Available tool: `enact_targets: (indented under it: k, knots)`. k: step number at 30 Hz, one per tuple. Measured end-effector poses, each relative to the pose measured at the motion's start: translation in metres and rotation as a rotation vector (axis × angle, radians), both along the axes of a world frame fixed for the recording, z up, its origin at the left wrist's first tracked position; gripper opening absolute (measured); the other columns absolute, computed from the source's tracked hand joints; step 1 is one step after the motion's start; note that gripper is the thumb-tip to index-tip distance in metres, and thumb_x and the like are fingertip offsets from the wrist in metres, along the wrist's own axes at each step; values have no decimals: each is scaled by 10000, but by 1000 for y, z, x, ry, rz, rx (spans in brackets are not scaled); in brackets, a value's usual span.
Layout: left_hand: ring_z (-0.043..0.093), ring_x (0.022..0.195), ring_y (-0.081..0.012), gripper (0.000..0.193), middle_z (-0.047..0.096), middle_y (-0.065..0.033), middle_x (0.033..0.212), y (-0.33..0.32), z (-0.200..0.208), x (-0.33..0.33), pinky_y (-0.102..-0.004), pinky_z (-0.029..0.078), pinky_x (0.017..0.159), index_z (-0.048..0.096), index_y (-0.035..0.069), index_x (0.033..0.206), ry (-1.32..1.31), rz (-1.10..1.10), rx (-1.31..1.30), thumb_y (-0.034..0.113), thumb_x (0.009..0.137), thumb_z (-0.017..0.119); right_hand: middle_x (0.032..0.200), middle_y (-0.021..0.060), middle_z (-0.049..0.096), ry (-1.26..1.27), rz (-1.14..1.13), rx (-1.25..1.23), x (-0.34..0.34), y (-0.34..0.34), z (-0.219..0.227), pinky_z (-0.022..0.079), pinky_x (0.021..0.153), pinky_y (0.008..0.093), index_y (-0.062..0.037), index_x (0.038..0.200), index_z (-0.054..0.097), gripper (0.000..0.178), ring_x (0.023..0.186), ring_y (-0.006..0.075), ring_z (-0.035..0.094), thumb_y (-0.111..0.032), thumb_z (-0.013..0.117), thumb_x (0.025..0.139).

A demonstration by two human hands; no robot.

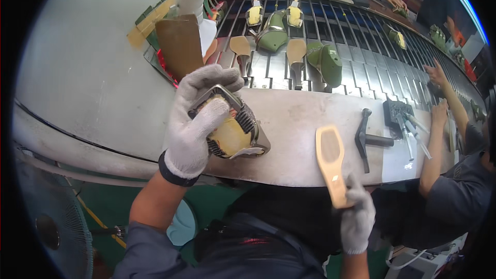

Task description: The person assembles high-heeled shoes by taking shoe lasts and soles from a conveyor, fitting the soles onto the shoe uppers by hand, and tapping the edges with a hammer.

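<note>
My left hand [188,132], in a white knit glove, grips a dark lasted shoe upper [234,138] above the near-left part of the bench. The shoe's underside faces up, showing a yellowish bottom with gathered, pleated edges; my thumb lies across it. In my gloved right hand [358,219] is a tan shoe sole [330,155], pinched by its narrow heel end over the bench's front edge. Its wide end points away from me and bears a darker oval patch. Sole and shoe are well apart.
A hammer [366,139] lies on the bench [289,124], beside a black holder [397,116] with brush-like tools. Beyond, a slatted conveyor [356,72] carries green lasted shoes [325,63] and soles [296,51]. A co-worker's arm [436,139] reaches in at right; a fan [51,222] stands lower left.
</note>
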State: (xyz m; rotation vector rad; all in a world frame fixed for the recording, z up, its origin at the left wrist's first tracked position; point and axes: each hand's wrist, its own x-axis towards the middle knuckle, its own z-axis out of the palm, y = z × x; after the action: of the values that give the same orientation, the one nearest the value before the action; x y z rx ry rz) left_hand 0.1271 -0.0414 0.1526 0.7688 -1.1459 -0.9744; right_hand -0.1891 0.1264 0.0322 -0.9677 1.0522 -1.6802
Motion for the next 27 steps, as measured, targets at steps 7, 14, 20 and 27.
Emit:
enact_targets:
  k: [7, 14, 20, 27]
  knots:
    - [738, 1262, -288, 455, 757, -232, 1336, 0, 12, -3, -432, 597, 1098, 599, -64, 1480, 10, -194, 84, 112, 1065, 661, 1068, 115, 792, -83, 335, 639, 19, 30, -14, 609, 842, 325, 89, 1255, 707, 279, 927, 172, 753, -101, 650, 1060]
    - [733, 1268, -330, 499, 740, -253, 1346, -22, 10, -30, -477, 588, 1115, 641, -75, 1432, -36, -604, 244, 248, 1056, 692, 1001, 164, 787, 732, 50, 198, -7, -132, 48, 590, 818, 402, 55, 1260, 715, 326, 911, 254, 748, -182, 681, 1039]
    - [724, 1291, -323, 618, 722, -243, 1398, -30, 11, -35, -468, 583, 1127, 664, -84, 1409, -138, -649, 194, 359, 992, 774, 1316, 270, 718, 1144, -161, -392, 14, -140, 104, 621, 913, 443, 15, 1387, 682, 488, 1073, 373, 754, -38, 808, 919]
    - [719, 1302, -322, 614, 716, -264, 1425, -40, 24, -39, -456, 542, 1171, 745, -88, 1311, -153, -743, 223, 347, 884, 823, 1103, 133, 785, 1088, 141, -580, 38, -131, 146, 637, 821, 409, -80, 1194, 798, 398, 954, 332, 780, -29, 914, 817]
